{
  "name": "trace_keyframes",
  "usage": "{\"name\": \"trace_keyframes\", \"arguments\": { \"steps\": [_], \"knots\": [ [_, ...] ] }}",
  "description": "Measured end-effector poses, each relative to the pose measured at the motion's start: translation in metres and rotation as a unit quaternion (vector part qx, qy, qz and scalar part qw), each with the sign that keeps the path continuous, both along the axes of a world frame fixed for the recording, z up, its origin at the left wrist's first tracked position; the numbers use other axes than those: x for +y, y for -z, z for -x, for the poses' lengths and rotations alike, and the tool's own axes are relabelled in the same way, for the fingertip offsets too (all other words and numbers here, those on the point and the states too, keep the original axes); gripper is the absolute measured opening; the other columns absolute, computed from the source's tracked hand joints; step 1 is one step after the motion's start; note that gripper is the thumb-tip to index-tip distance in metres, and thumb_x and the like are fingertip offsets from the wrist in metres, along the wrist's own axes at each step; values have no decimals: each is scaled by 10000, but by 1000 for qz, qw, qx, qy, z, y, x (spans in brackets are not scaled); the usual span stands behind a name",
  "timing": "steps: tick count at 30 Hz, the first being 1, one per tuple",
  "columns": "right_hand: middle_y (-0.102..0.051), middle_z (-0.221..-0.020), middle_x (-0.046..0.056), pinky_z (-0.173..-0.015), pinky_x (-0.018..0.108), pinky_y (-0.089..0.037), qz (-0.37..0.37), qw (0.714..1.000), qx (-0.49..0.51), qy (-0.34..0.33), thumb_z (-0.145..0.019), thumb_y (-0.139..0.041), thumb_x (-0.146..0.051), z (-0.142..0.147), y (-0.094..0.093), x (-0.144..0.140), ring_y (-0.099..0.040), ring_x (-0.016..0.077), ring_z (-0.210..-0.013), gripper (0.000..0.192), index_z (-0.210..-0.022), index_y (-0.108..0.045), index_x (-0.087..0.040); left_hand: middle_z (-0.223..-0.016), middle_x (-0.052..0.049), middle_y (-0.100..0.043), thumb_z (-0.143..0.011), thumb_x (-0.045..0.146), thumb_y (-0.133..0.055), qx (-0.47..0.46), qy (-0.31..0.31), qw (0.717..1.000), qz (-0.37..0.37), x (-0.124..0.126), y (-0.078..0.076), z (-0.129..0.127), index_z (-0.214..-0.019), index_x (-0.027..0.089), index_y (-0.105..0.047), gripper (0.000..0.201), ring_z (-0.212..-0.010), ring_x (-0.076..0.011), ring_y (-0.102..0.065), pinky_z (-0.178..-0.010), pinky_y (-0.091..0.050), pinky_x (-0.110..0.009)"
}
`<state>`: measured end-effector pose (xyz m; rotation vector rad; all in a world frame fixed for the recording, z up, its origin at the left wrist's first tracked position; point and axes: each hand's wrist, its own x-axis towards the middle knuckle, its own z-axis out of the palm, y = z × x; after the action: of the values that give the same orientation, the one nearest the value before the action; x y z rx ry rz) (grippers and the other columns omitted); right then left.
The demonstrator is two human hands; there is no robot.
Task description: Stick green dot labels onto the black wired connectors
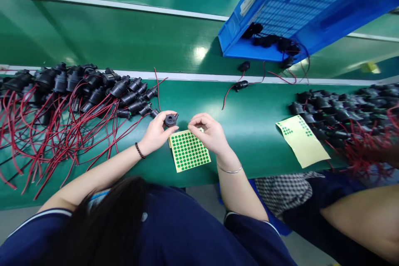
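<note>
My left hand [158, 134] grips a black round plastic part [170, 120] between thumb and fingers, its ringed end with a centre hole facing up. Just to the right, my right hand [209, 132] is closed in a pinch, thumb against fingertips. Whatever lies in that pinch is too small to make out. Below both hands a pale yellow sheet of round green stickers [190, 151] rests on the green bench, and the right hand covers its upper right corner. A heap of similar black parts [93, 87] with red wires lies to the left of my left hand.
A blue crate [232, 35] tipped on its side stands at the back right with several black parts in it. Two loose wired parts lie before it. At right are another sticker sheet [302, 143], a second heap [336, 108] and a co-worker's arm [368, 220].
</note>
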<state>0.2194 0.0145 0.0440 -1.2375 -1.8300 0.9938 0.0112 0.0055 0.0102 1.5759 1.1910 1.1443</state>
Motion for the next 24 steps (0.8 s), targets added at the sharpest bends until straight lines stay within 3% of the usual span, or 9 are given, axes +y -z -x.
{"name": "trace_keyframes", "arguments": {
  "steps": [3, 6, 9, 17, 24],
  "knots": [
    [-666, -976, 48, -774, 333, -569, 96, 986, 138, 21, -852, -701, -345, 19, -2, -6, -664, 167, -857, 138, -843, -649, -217, -1151, -101, -682, -839, 203, -691, 23, -20, 999, -13, -2, 0, -1, -1141, 203, -576, 323, -1102, -234, -668, -997, -539, -422],
    [-681, -980, 44, -863, 358, -570, 141, 970, 195, 27, -825, -741, -371, 33, -3, -10, -675, 170, -903, 178, -834, -652, -217, -1175, -103, -683, -853, 192, -676, 36, -14, 999, -28, -4, -2, -1, -1108, 208, -547, 286, -1115, -223, -670, -996, -542, -416],
    [-681, -980, 43, -903, 367, -568, 130, 971, 200, 35, -816, -744, -345, 38, -5, -12, -672, 172, -944, 150, -807, -663, -220, -1228, -102, -685, -865, 171, -659, 46, -1, 998, -46, -5, -3, 0, -1073, 212, -523, 251, -1136, -208, -678, -996, -552, -405],
    [-677, -989, 49, -783, 331, -603, 110, 979, 162, 58, -780, -733, -265, 44, -4, -17, -680, 163, -868, 64, -759, -699, -215, -1198, -77, -704, -848, 82, -608, 103, -17, 991, -88, -4, 7, 2, -1049, 212, -514, 256, -1122, -185, -692, -970, -573, -380],
    [-674, -969, 53, -800, 339, -610, 75, 985, 144, 60, -773, -712, -217, 46, 0, -18, -684, 176, -905, 28, -748, -698, -217, -1195, -78, -697, -852, 85, -605, 113, -19, 986, -121, -4, 12, 2, -1062, 216, -504, 268, -1129, -191, -682, -979, -565, -387]
  ]
}}
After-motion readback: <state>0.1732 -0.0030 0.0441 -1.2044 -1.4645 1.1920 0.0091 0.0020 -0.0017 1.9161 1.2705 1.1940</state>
